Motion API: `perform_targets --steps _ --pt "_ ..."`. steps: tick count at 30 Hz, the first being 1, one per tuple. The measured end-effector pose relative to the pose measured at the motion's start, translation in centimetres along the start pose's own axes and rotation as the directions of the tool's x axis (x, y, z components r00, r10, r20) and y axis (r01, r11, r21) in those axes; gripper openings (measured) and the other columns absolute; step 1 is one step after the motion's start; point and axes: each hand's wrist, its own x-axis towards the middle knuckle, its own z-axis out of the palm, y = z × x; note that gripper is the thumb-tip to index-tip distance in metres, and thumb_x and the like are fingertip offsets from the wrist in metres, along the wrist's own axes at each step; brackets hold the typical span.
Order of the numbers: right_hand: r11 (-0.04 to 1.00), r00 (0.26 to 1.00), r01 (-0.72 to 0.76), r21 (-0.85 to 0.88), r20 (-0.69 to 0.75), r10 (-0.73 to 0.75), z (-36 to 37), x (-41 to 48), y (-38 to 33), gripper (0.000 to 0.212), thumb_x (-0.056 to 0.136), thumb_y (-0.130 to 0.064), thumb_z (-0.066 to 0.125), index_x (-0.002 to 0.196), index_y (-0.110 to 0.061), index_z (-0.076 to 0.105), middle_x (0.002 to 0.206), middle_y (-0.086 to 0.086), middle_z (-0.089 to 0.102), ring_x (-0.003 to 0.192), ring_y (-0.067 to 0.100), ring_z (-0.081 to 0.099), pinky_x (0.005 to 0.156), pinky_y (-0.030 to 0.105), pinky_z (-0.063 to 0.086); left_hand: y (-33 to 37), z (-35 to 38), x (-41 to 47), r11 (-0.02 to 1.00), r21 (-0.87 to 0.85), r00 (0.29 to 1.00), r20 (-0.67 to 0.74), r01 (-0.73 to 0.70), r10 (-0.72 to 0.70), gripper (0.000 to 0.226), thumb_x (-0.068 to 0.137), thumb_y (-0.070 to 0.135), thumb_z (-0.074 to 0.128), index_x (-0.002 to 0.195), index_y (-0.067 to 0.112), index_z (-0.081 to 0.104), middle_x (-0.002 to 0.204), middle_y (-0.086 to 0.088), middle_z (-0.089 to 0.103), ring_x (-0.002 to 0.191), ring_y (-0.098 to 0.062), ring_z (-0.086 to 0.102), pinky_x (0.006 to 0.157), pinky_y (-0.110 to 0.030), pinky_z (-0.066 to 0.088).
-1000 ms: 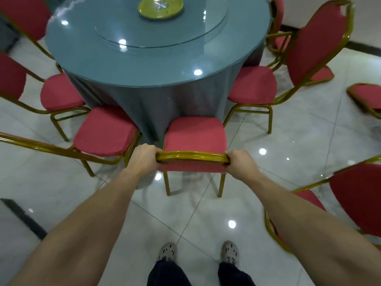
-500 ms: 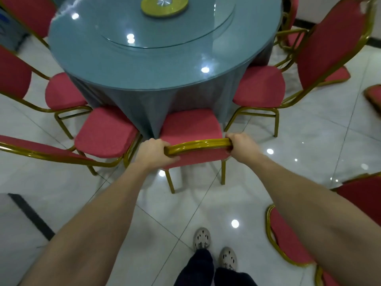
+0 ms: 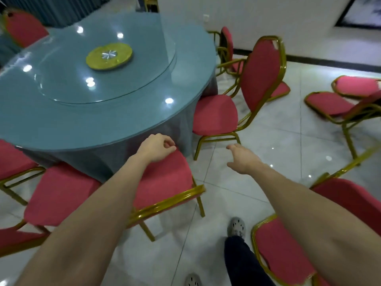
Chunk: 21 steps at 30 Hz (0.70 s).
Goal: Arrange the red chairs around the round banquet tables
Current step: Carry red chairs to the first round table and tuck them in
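Observation:
A round table (image 3: 82,120) with a teal cloth and a glass turntable (image 3: 109,56) fills the upper left. Right in front of me a red chair (image 3: 165,182) with a gold frame stands with its seat against the tablecloth, its back rail nearest me. My left hand (image 3: 156,147) hovers over the far edge of that seat, fingers loosely curled, holding nothing. My right hand (image 3: 243,157) reaches out open over the floor, towards a second red chair (image 3: 214,114) standing at the table's right side. A third red chair (image 3: 61,190) stands on the left, next to the first.
Several more red chairs stand loose on the tiled floor: two at the right (image 3: 327,104), one close by at the lower right (image 3: 282,254), and one behind the table by the wall (image 3: 226,38). My shoe (image 3: 236,227) is beside the front chair's leg.
Both hands have let go of the chair's gold back rail. The left moved forward over the seat, the right swung out to the right. My view has turned right.

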Motion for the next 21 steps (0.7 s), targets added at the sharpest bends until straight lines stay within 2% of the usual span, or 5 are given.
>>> perform_targets --steps 7,11,13,16,21 --pt "0.984 0.979 -0.065 0.168 -0.178 0.095 -8.9 11.0 13.9 0.064 0.098 -0.035 0.073 0.154 -0.016 0.048 0.150 0.008 0.054 0.135 0.030 0.057 0.113 0.044 0.049 9.5 2.1 17.0 0.999 0.021 0.998 0.049 -0.044 0.043 0.021 0.096 0.039 0.075 0.112 0.029 0.081 0.106 0.007 0.081 0.103 -0.014 0.075 0.099 -0.039 0.058" --pt "0.964 0.971 -0.107 0.245 -0.183 0.154 -14.4 16.3 22.8 0.067 0.098 -0.035 0.074 0.156 -0.017 0.047 0.156 0.007 0.050 0.138 0.027 0.055 0.115 0.042 0.047 18.2 2.7 27.6 0.997 -0.002 0.994 0.073 -0.079 0.079 0.019 0.094 0.037 0.077 0.110 0.028 0.081 0.103 0.007 0.081 0.098 -0.012 0.074 0.098 -0.042 0.060" --pt "0.955 0.968 -0.126 0.269 -0.176 0.178 -17.5 18.8 27.1 0.068 0.098 -0.035 0.074 0.157 -0.016 0.046 0.158 0.007 0.049 0.140 0.026 0.054 0.116 0.042 0.046 22.9 2.4 32.7 0.995 -0.026 0.995 0.029 -0.099 0.099 0.022 0.094 0.039 0.076 0.114 0.030 0.080 0.108 0.007 0.081 0.102 -0.013 0.074 0.099 -0.043 0.060" --pt "0.929 0.948 -0.166 0.331 -0.207 0.243 -22.3 21.8 33.5 0.068 0.099 -0.034 0.073 0.158 -0.015 0.045 0.159 0.006 0.048 0.140 0.025 0.055 0.115 0.043 0.047 30.5 1.7 40.4 0.981 -0.049 0.981 -0.038 -0.190 0.188 0.033 0.096 0.042 0.072 0.127 0.032 0.076 0.119 0.007 0.079 0.111 -0.014 0.072 0.102 -0.043 0.058" --pt "0.901 0.918 -0.219 0.376 -0.234 0.321 -28.6 26.2 42.9 0.070 0.099 -0.037 0.073 0.159 -0.016 0.043 0.159 0.005 0.047 0.141 0.024 0.053 0.111 0.044 0.050 43.2 0.7 53.2 0.911 -0.061 0.908 -0.135 -0.408 0.398 0.031 0.100 0.033 0.070 0.130 0.027 0.074 0.114 0.010 0.077 0.104 -0.009 0.069 0.095 -0.035 0.058"
